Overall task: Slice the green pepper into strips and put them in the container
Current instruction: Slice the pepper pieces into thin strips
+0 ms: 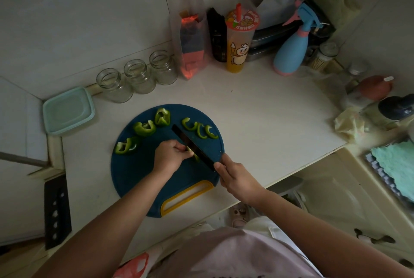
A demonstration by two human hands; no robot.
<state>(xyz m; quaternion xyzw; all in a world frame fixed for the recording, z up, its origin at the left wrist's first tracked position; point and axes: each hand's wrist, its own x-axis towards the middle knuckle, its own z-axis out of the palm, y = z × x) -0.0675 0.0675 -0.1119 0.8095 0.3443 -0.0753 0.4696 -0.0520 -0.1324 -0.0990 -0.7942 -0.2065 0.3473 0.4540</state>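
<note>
Dim light blurred fine detail. The left hand [171, 155] curled its fingers over a small green pepper piece [195, 156] near the middle of the round blue cutting board [134, 179], hiding most of it. Only a pale sliver showed against the knife [192, 146]. The right hand [235, 179] gripped the knife, covering its handle completely, and the dark blade ran up-left across the board.

Three larger pepper chunks [145, 128] lay along the board's far left rim. Curved strips [201, 130] lay just right of the blade. The pale green container [68, 110] sat off the board at the counter's far left corner, near three glass jars [139, 76]; whether it was lidded could not be told.

Bare white counter [268, 116] spread right of the board. The board's yellow handle [186, 197] lay close to the counter's front edge.
</note>
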